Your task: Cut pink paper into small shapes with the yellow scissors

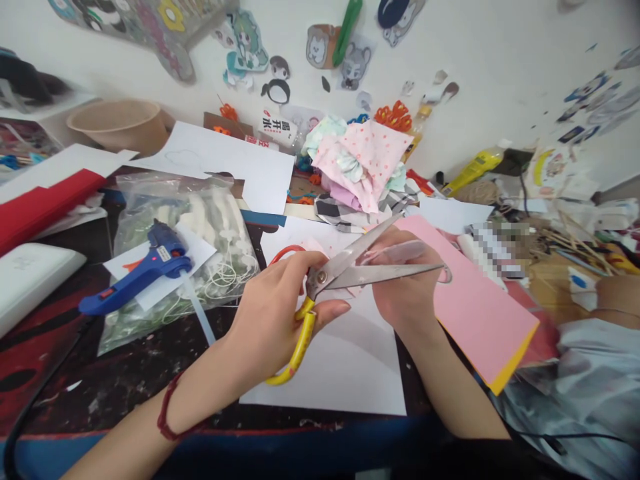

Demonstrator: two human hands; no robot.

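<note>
My left hand (pixel 280 310) is wrapped round a pair of scissors (pixel 345 267), one handle yellow and the other red. The blades are spread and point right, crossing in front of my right hand (pixel 410 280). That hand is closed, fingers curled toward me, around something small, pinkish and blurred that I cannot make out. A thin pale loop shows by the lower blade's tip. Behind the scissors lies pale pink dotted fabric (pixel 314 247), partly hidden. Under both hands is a white sheet of paper (pixel 345 373).
A blue hot glue gun (pixel 145 270) rests on a clear plastic bag (pixel 120 327) at left. Pink paper (pixel 487 320) lies at right. Folded fabrics (pixel 357 160) are heaped behind. A beige bowl (pixel 120 123) and white paper (pixel 245 163) stand further back.
</note>
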